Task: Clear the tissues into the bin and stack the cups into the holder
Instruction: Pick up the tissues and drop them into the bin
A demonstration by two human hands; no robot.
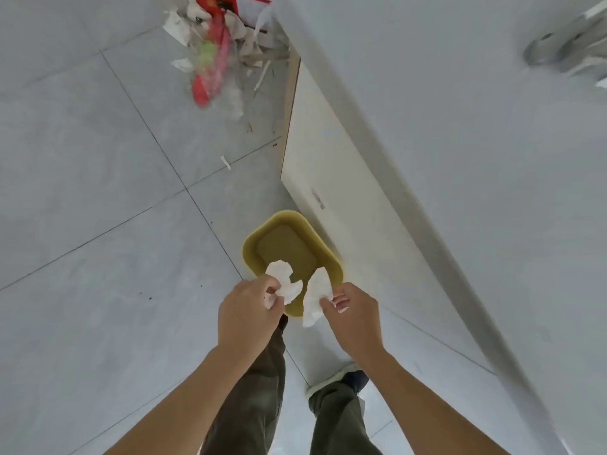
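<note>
Grey floor tiles (98, 192) fill most of your view, with a pale worktop (427, 93) running along your right from 12 o'clock down to 4 o'clock. One yellow bin (259, 234) sits on the floor just ahead of your feet, tucked against the cabinet side (328, 178) below the worktop, its long axis running from about 11 o'clock to 5 o'clock.

You hold two tissues, one in each hand. Your left hand (246, 310) has its fingers curled round a crumpled tissue (285, 280), which hangs over the near left part of the bin's opening. Your right hand (354, 310) pinches the second tissue (315, 297) between thumb and fingers; it dangles across the bin's near rim, its lower end outside the rim.

The bin's opening lies at 12 o'clock from both hands, directly below and just beyond them, and looks empty inside. The left tissue seems better placed to fall in; I judge the right one wants carrying slightly forward before you let go.

No cups or holder are in view. Scattered litter (210, 60) lies well apart at 11 o'clock.
</note>
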